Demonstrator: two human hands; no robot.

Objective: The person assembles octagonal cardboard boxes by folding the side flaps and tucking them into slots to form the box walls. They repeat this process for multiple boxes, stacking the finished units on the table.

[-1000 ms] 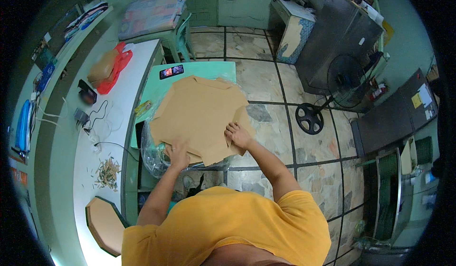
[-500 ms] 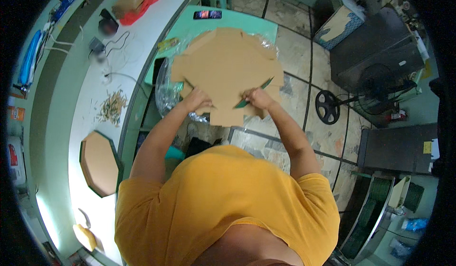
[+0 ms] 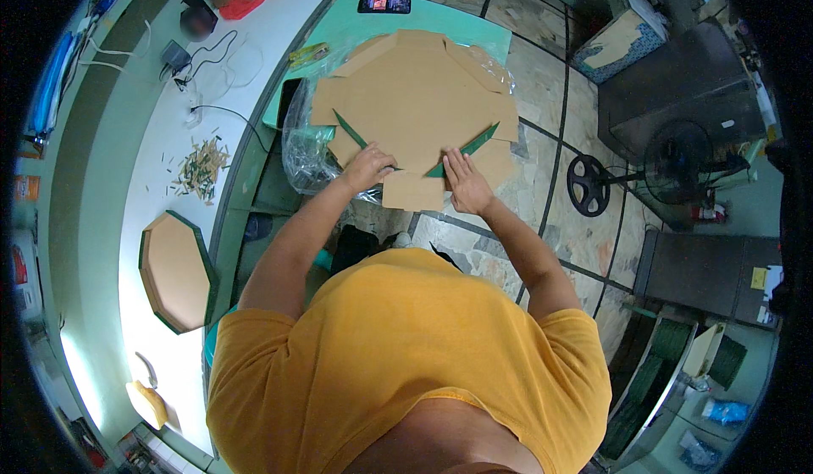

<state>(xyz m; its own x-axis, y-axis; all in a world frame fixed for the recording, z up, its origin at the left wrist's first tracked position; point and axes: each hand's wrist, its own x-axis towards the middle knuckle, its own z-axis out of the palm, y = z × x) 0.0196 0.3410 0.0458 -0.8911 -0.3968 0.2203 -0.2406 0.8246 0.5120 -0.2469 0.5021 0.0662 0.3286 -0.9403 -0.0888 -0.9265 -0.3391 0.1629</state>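
Flat brown cardboard cutout (image 3: 419,93) – octagon shape with flaps around the rim – lies on the green table (image 3: 474,29), near edge overhanging toward the person. Two near flaps are lifted, showing dark green undersides as thin strips (image 3: 461,148). A square flap (image 3: 412,192) sticks out at the near edge, between both hands.

Left hand (image 3: 366,167) is palm-down on the cutout at the near-left fold, fingers curled onto the cardboard, pressing rather than gripping. Right hand (image 3: 466,184) lies flat, fingers together and extended, on the near-right fold just beside the square flap. Neither hand wraps around anything.

Clear plastic bag (image 3: 309,148) is bunched under the cutout's left side. A phone (image 3: 384,5) sits at the far edge of the green table.

Left of it runs a long white counter (image 3: 161,186) – on it a finished octagonal box lid (image 3: 174,269) with green rim, near; a small pile of scraps (image 3: 197,169); cables (image 3: 212,59) farther off. Right, on the tiled floor, a standing fan (image 3: 669,165).
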